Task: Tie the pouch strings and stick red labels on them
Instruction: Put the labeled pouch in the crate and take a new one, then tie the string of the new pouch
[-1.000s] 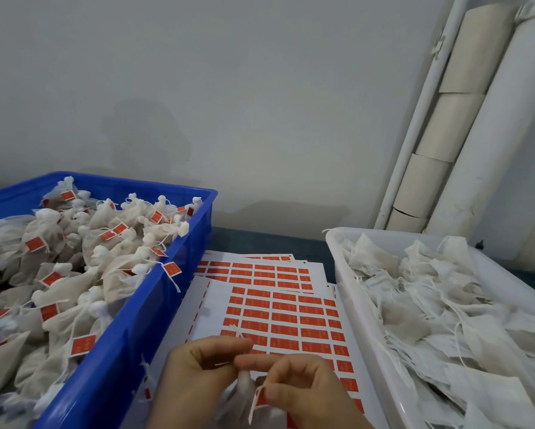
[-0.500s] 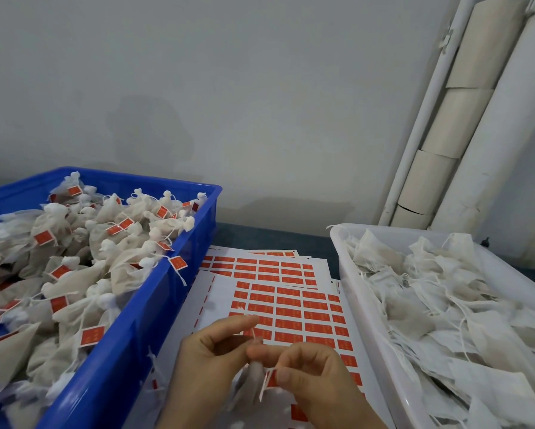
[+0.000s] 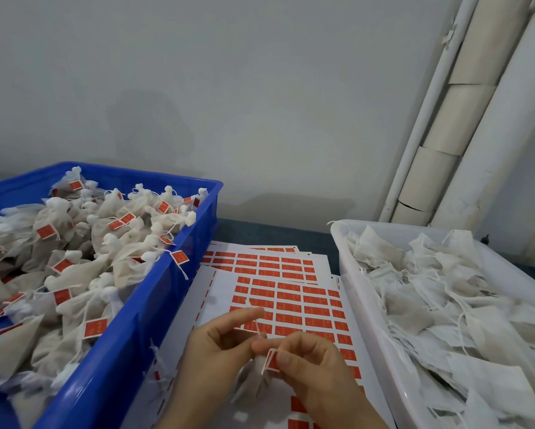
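One red label [image 3: 270, 362] pinched in right hand [image 3: 317, 371] fingers [image 3: 287, 357], beside string [image 3: 256, 326].

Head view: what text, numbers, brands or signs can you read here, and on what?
None is readable.
Red paper labels on the white sticker sheets: pale print, too blurred.
Red labels on tied mesh pouches in the blue plastic crate: too small.
Red label pinched in the right hand's fingers: blurred.
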Action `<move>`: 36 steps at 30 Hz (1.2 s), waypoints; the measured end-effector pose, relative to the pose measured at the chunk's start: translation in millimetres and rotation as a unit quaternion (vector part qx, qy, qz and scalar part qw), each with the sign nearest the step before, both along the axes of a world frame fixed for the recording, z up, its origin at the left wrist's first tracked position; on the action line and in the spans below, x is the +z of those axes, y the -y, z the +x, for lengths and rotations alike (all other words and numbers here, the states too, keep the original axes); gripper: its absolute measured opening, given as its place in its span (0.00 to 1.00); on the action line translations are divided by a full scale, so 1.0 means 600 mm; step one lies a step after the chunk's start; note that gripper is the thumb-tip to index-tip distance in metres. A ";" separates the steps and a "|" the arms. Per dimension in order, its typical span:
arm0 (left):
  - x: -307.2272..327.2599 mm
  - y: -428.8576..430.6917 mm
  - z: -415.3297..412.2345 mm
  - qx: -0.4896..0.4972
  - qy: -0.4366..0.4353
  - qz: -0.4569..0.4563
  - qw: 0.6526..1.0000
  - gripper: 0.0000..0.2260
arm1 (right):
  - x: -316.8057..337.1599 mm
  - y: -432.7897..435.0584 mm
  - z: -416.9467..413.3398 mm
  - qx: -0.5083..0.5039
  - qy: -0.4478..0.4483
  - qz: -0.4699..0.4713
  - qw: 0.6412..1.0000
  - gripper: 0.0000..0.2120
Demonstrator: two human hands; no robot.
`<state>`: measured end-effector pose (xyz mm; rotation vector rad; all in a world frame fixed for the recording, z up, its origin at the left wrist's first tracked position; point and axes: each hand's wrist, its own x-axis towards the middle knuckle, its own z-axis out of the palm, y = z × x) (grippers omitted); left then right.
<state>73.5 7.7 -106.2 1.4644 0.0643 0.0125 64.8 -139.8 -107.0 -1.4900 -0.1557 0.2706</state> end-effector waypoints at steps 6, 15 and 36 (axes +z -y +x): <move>0.008 0.004 0.002 0.007 0.003 0.009 1.000 0.12 | 0.008 0.002 -0.001 -0.004 -0.006 0.021 1.000 0.16; 0.016 0.006 0.009 0.041 -0.008 0.045 0.998 0.14 | 0.007 0.000 0.007 -0.020 0.006 0.030 0.999 0.15; 0.000 0.022 0.033 0.026 -0.008 0.063 0.998 0.12 | -0.026 0.008 0.030 -0.029 -0.011 0.130 0.991 0.11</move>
